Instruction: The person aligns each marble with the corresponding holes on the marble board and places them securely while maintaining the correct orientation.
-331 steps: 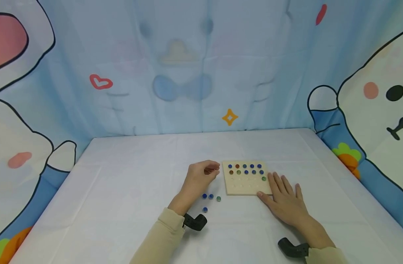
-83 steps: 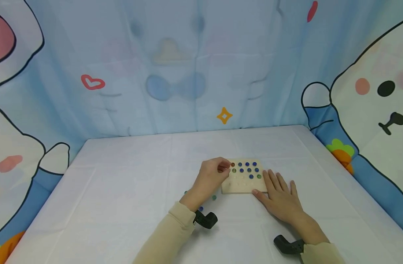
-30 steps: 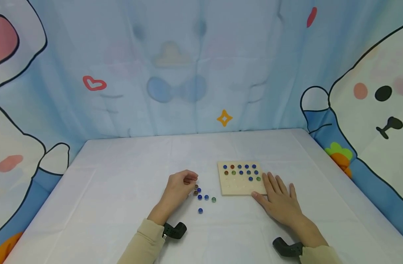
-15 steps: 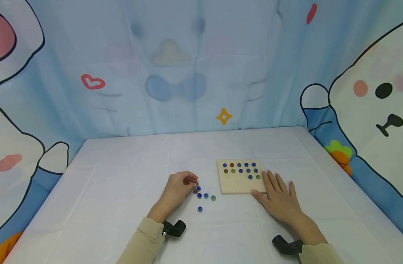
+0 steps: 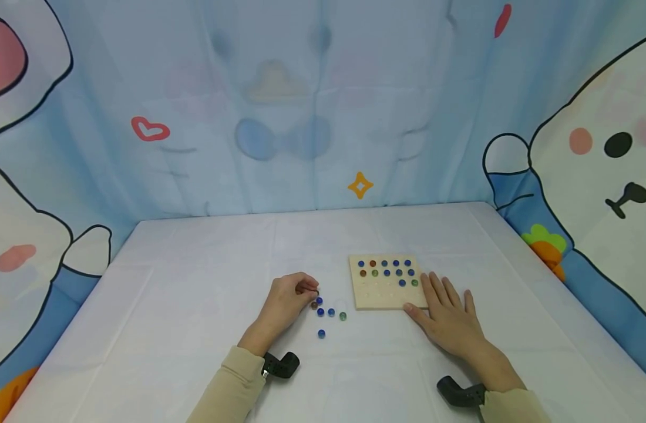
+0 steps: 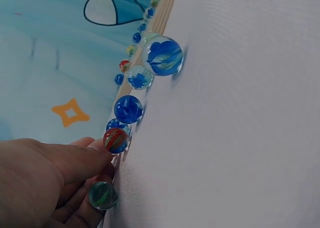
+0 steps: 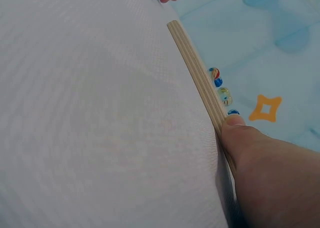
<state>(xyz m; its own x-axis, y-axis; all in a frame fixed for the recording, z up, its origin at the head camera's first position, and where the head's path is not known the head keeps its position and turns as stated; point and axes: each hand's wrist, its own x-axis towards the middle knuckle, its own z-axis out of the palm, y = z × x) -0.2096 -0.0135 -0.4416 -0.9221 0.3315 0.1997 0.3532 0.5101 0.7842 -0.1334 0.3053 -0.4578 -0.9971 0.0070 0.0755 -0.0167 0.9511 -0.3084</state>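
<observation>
Step in hand, by the look of it: picking a marble from the loose group. The left hand [image 5: 283, 299] had curled fingers, thumb and fingertip seemingly pinching a dark marble [image 5: 318, 292]; only a sliver showed, so its colour couldn't be told. The right hand [image 5: 450, 323] lay flat beside the board [image 5: 383, 299], fingers straight, thumb against its near edge, probably steadying it.

Next move likely called for a light, sure pinch and a straight lift, since the neighbours sat close and could roll if nudged; then lining up over a free hollow.

Loose marbles [image 5: 320, 312] were on the white tablecloth [image 5: 222, 252], between the left hand and the board: several blue, one green [image 5: 343, 316], one brownish-red [image 5: 315, 305] just beside the fingertips. Left wrist view showed clear glass with coloured swirls inside, plus a dark green one [image 6: 102, 195] close by the fingers; held or resting, can't tell.

Board was pale wood, flat, its side striped in layers. Back two rows looked full, mostly blue with some red and green; third row had two at the right end.
</observation>
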